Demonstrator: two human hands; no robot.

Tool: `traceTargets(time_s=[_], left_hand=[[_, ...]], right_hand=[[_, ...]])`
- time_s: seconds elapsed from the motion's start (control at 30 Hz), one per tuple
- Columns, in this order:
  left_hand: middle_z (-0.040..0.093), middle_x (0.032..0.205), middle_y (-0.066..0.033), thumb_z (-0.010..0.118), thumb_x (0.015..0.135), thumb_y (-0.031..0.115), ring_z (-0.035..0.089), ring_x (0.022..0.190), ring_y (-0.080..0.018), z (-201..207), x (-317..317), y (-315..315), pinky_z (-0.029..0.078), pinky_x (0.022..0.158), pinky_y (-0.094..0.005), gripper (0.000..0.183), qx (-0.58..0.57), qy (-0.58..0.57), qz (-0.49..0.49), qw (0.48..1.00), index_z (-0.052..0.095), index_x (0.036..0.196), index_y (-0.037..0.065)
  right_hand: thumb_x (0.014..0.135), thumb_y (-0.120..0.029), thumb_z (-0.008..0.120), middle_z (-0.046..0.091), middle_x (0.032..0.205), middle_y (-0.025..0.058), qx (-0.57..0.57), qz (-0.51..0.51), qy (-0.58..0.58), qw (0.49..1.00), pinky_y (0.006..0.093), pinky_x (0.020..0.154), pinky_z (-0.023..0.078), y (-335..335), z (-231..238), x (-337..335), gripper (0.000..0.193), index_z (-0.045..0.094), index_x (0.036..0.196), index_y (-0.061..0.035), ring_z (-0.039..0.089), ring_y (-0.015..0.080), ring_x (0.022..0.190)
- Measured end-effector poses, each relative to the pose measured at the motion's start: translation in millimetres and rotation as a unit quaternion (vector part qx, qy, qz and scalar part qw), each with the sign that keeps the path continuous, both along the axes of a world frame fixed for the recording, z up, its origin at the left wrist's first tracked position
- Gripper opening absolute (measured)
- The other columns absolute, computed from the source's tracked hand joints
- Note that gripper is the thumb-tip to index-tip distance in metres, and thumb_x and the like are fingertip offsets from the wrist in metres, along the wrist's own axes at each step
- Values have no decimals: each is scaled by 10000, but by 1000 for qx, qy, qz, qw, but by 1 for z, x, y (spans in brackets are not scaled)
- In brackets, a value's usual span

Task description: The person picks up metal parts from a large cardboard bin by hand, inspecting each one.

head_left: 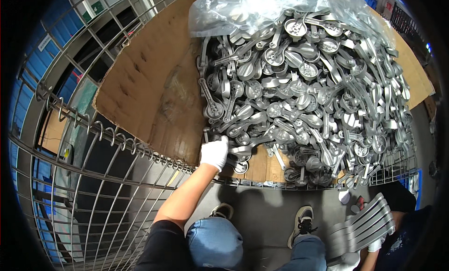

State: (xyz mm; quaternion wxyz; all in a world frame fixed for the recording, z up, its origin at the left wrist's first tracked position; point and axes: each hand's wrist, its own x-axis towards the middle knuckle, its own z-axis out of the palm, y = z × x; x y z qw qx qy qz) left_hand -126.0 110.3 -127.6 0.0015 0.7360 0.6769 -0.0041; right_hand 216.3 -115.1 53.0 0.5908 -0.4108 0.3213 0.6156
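Observation:
My left hand (214,153), in a white glove, reaches into the near left corner of a heap of grey metal castings (299,91). Each casting has a round, cup-like end and a long flat handle. The fingers are curled among the castings; what they grip is partly hidden. At the lower right, several castings form a fanned stack (362,224). A white glove under its rounded ends, cut off by the lower edge, seems to be my right hand (350,265), closed on them. Another gloved hand (375,244) touches the stack's right side, beside a dark printed shirt.
A wire cage (75,166) surrounds the heap, its mesh curving along my left. Brown cardboard (145,79) lines the left side, and clear plastic sheeting (238,11) covers the far edge. Another person (411,238) is close on the right. My shoes (303,222) stand on grey floor.

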Motion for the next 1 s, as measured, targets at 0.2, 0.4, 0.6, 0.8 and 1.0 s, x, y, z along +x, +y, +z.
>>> traceTargets(time_s=[0.2,0.4,0.6,0.8,1.0], left_hand=[[602,709,-138,450,797,140,624,670,-292,21,-5,-18,478,581,-414,139,73,-35,27,996,563,835,68],[596,646,-50,748,671,62,514,458,-107,94,21,-73,393,388,-242,262,-151,-668,217,695,629,898,7],[584,601,-51,705,724,92,472,415,-73,174,62,-119,323,359,-193,169,-353,-763,119,529,638,836,-16],[595,626,-46,722,710,86,530,514,-94,213,92,-155,394,454,-226,167,-347,-788,49,507,648,812,-23],[598,693,-31,720,722,80,526,574,-87,200,98,-166,421,534,-226,166,-347,-804,15,483,634,822,-20]], right_hand=[[652,-156,608,407,1165,201,252,212,-286,900,408,830,412,-19,-8,1,741,247,1285,-23,445,315,1019],[536,-137,579,501,1146,211,392,168,-380,821,405,888,462,4,-11,-26,791,349,1266,62,540,318,1024],[509,-167,637,513,1122,209,474,173,-213,837,392,891,455,24,30,-61,832,353,1260,53,552,322,992],[678,-196,511,430,1249,212,638,153,-121,745,391,1038,307,38,44,-72,686,311,1250,124,412,324,1188],[732,-334,441,447,1225,192,641,85,-159,746,452,984,355,40,20,-70,639,360,1255,24,445,330,1140]])
